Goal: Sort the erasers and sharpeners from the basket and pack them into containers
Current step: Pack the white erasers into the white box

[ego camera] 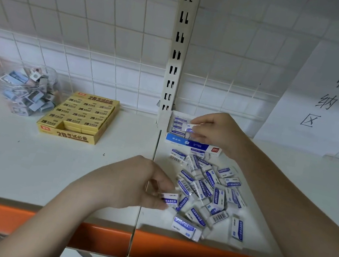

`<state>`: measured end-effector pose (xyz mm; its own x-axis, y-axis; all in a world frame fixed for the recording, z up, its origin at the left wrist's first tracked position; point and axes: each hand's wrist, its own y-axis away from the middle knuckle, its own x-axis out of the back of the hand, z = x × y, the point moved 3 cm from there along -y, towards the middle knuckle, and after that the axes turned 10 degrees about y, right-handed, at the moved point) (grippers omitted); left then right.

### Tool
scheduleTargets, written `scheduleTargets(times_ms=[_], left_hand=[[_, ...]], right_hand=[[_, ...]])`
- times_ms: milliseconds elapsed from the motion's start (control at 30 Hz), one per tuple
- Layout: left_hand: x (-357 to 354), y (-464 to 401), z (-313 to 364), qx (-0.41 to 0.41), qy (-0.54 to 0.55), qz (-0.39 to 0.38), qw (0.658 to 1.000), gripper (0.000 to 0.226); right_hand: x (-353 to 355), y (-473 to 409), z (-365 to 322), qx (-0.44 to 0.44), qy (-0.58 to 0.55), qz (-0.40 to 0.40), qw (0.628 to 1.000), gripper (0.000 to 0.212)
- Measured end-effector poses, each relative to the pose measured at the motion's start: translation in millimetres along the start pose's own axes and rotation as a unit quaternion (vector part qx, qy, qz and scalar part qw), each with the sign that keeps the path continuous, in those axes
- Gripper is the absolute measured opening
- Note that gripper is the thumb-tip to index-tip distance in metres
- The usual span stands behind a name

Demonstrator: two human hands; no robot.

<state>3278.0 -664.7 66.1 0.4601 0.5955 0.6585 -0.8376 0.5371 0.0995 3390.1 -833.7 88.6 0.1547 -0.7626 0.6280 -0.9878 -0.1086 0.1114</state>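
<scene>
Erasers: loose heap, shelf's front right; light, firm, sleeves slick, best pinched across long sides. Left hand pinches one; right hand pinches another over blue box, rear.

You have bare shelf to pass over at front left, while the yellow eraser box and clear jar block the left rear, the slotted upright stands mid-rear, and the loose eraser pile crowds the right section below the blue-and-white box.
</scene>
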Motion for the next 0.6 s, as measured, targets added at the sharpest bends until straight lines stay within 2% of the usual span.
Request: scheduleTargets(times_ms=[67,133,400,600], left_hand=[[-2.5,1.5,1.6,-0.019,-0.014,-0.01,1.0,0.025],[-2.8,1.8,-0.2,-0.03,-0.018,0.012,0.999,0.023],[25.8,0.3,-13.7,-0.026,0.013,0.199,0.98,0.025],[39.2,3.4,-21.2,-0.002,0.047,0.306,0.951,0.023]], right_hand=[[-0.5,-0.1,0.2,0.005,0.024,0.021,0.999,0.009],[-0.3,0.0,0.4,0.017,0.066,0.047,0.997,0.007],[-8.8,-4.7,-0.1,-0.002,0.097,0.024,0.995,0.008],[-18.7,-22.1,-4.4,-0.025,0.181,0.021,0.983,0.029]])
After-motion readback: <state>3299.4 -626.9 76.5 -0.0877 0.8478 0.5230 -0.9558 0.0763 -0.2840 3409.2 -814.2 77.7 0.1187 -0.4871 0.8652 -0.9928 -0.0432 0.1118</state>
